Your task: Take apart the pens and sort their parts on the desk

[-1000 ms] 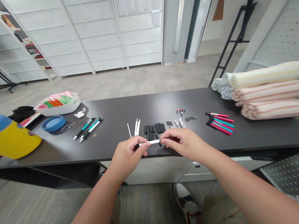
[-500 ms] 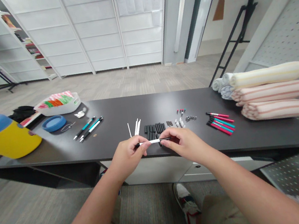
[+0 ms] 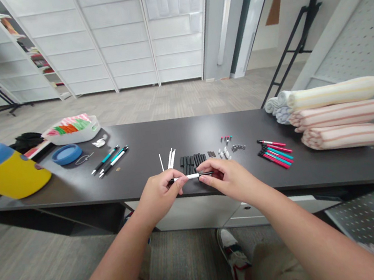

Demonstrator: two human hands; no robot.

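I see the left hand pinching one black end of a white-barrelled pen between thumb and fingers, the pen level over the near side of the dark table. The right hand has its thumb and fingers set narrowly about the other end; from my distance I can't tell whether they grip it. Just beyond lie black tubes, with white sticks to their left
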